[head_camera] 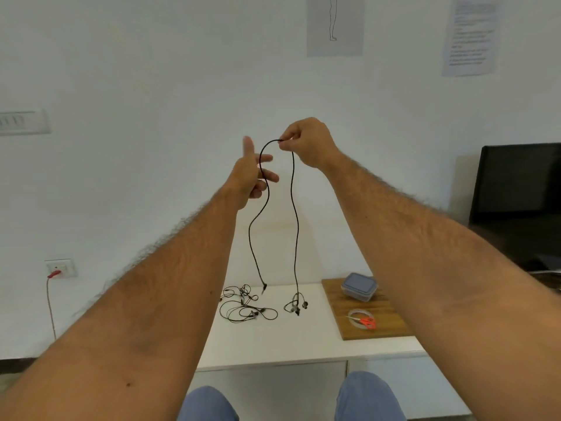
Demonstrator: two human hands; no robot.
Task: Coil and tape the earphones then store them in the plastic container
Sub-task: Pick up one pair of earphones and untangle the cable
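Note:
I hold a black earphone cable (294,205) up in the air above the white table (288,338). My right hand (306,142) pinches the top of its loop. From there one strand runs down past my left hand (252,174), whose fingers are spread and partly bent, with the cable lying across them. That strand's plug end hangs just above the table. The other strand ends in the earbuds (296,306), which touch the tabletop. A plastic container (359,286) with a blue-grey lid stands on a wooden board (391,326) at the right.
A tangle of other black earphones (246,308) lies on the table's left part. A tape roll (355,316) and orange scissors (365,322) lie on the board. A black monitor (516,183) stands at the far right. My knees are below the table's front edge.

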